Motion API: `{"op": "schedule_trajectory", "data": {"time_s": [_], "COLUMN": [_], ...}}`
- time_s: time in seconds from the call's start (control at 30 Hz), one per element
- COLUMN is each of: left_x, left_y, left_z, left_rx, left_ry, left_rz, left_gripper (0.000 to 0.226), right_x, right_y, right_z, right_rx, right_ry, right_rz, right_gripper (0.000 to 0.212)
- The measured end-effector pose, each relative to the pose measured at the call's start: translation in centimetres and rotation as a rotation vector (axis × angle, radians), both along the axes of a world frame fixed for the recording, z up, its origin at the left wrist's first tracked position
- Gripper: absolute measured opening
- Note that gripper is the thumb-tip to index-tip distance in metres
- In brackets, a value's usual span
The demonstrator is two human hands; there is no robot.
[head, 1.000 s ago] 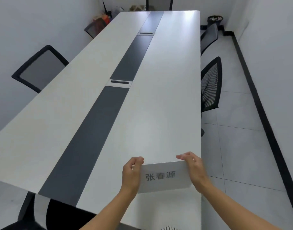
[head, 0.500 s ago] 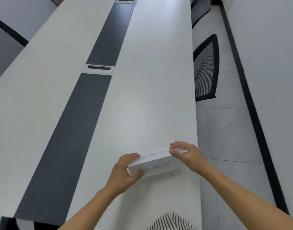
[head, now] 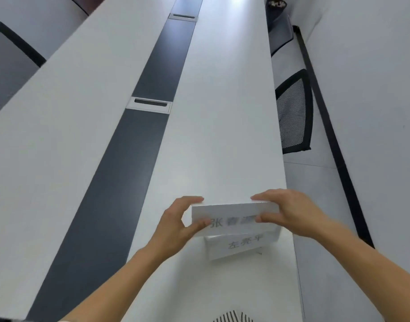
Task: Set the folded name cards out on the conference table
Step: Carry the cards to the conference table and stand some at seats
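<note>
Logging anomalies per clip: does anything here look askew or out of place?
Slightly: a second name card lies skewed near the right edge of the table, partly under the held card pinched by left hand and right hand. Nothing damaged.

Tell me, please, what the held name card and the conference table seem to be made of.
The held name card looks like thin matte white paper or light cardstock, with printed characters. The conference table seems smooth white laminate, with a soft sheen at its far end; its core is hidden.
</note>
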State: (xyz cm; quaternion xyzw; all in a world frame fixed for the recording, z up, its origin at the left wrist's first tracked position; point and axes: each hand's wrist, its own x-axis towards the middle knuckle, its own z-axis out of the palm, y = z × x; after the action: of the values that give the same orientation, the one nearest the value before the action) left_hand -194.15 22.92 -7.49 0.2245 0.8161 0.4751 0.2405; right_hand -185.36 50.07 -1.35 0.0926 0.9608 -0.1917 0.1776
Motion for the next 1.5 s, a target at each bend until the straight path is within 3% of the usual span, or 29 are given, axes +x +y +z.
{"op": "schedule_trajectory", "data": {"time_s": [0.17, 0.23, 0.37, 0.47, 0.57, 0.77, 1.07, 1.5], "left_x": [-5.4, -7.9, -10.6, -10.0, -8.6, -8.6, -8.7, -9.0], "left_y": [-5.1, -8.0, -14.1, -17.5, -18.9, -19.0, -19.2, -19.3], "left_z": [0.5, -2.1, -9.2, -13.5, -16.3, -17.7, -18.1, -17.6], "left_rx": [0.121, -0.048, -0.554, -0.788, -0.911, -0.933, -0.942, -0.972], "left_ry": [0.150, 0.184, 0.121, 0.065, 0.164, 0.244, 0.198, 0.160], "left_rz": [0.474, 0.574, 0.533, 0.466, 0.375, 0.397, 0.391, 0.365], "left_gripper": [0.054, 0.045, 0.049, 0.062, 0.071, 0.073, 0.071, 0.074], "right_x": [-5.7, -8.3, -13.3, -17.0, -20.9, -28.4, -33.4, -32.9], "right_y": [-4.7, -6.6, -11.0, -14.2, -17.0, -21.1, -23.4, -23.2], "right_z": [2.7, 1.9, -1.4, -4.3, -7.0, -11.4, -15.7, -13.1], "right_rx": [-0.033, -0.072, -0.063, -0.040, -0.014, 0.010, 0.027, 0.193], "right_ry": [0.148, 0.152, 0.089, 0.048, 0.016, 0.018, 0.064, -0.036], "right_rz": [-0.031, -0.040, -0.043, -0.039, -0.031, 0.012, 0.003, 0.037], "right_gripper": [0.046, 0.042, 0.036, 0.037, 0.037, 0.039, 0.041, 0.066]}}
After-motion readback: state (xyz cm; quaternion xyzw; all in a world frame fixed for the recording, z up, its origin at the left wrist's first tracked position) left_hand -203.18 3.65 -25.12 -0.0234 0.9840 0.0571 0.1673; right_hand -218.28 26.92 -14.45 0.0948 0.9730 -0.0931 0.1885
